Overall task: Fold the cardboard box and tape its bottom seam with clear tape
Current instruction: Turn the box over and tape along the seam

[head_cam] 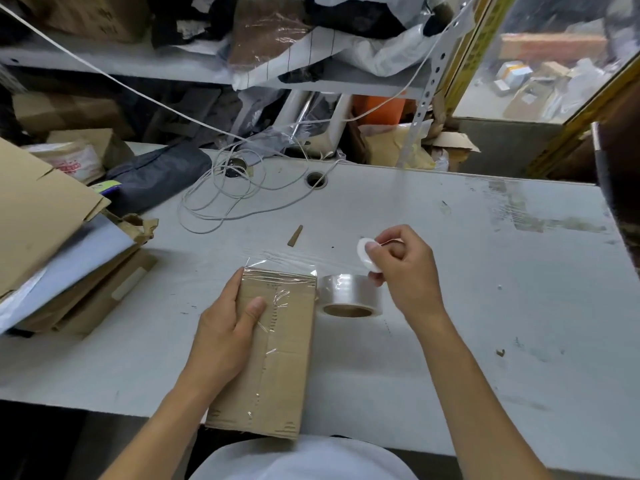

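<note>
The cardboard box (273,351) lies flat on the near surface (485,306). The left hand (225,334) is clamped on it; press the loose far tape down flat. The tape roll (350,295) sits just right of it. The right hand (403,271) pinches 1 small white thing (367,252); what it is stays unclear.

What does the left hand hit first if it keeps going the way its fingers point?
Likely nothing solid: the left hand points along the cardboard box toward its far end, where only loose clear tape overhangs, then bare table.
</note>
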### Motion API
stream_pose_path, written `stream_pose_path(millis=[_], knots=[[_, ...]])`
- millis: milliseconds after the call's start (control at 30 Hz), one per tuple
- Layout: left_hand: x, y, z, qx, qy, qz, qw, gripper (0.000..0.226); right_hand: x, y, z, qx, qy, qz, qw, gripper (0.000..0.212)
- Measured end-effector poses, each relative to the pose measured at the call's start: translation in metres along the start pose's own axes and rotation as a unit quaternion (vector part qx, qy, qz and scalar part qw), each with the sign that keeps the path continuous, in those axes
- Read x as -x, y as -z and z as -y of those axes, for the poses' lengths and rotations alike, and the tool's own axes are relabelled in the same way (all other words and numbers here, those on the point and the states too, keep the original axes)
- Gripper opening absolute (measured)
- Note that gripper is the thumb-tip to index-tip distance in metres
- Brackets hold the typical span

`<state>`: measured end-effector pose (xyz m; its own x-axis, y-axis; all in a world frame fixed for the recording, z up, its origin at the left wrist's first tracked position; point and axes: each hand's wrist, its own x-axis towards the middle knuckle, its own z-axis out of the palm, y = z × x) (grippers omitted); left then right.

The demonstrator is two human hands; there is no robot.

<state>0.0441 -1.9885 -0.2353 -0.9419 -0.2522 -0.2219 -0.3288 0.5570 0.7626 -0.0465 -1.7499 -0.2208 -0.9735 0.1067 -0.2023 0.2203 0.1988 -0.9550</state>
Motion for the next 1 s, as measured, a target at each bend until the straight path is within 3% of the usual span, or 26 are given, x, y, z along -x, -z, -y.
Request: stream_pose_path(millis=[167, 367, 467, 567, 667, 767, 867, 1000], knots=[[0.0, 0.0, -0.002, 0.0, -0.005, -0.002, 1.0, 0.048, 0.033, -0.028, -0.014, 0.015, -0.04, 0.016, 0.999, 0.014], [0.001, 0.0, -0.002, 0.0, -0.003, -0.007, 1.0, 0.046, 0.039, -0.034, -0.015, 0.071, 0.001, 0.008, 0.997, 0.013], [0.001, 0.0, -0.003, 0.002, -0.006, 0.0, 1.0, 0.049, 0.041, -0.031, -0.022, 0.081, -0.004, 0.087, 0.993, 0.014], [0.001, 0.0, -0.001, 0.002, -0.007, -0.001, 1.0, 0.048, 0.047, -0.028, -0.031, 0.019, -0.048, 0.168, 0.984, 0.012], [0.0, 0.0, 0.0, 0.007, -0.002, 0.001, 1.0, 0.049, 0.042, -0.022, -0.043, -0.091, -0.087, 0.109, 0.986, 0.004], [0.0, 0.0, 0.001, 0.016, 0.002, 0.011, 1.0, 0.052, 0.031, -0.003, -0.056, -0.161, -0.101, -0.019, 0.982, 0.007], [0.0, 0.0, 0.003, 0.024, 0.0, 0.013, 1.0, 0.052, 0.015, 0.018, -0.071, -0.105, -0.106, -0.118, 0.982, 0.009], [0.0, 0.0, 0.003, 0.03, 0.002, 0.013, 0.999, 0.051, -0.007, 0.022, -0.105, 0.02, -0.134, -0.116, 0.984, 0.012]])
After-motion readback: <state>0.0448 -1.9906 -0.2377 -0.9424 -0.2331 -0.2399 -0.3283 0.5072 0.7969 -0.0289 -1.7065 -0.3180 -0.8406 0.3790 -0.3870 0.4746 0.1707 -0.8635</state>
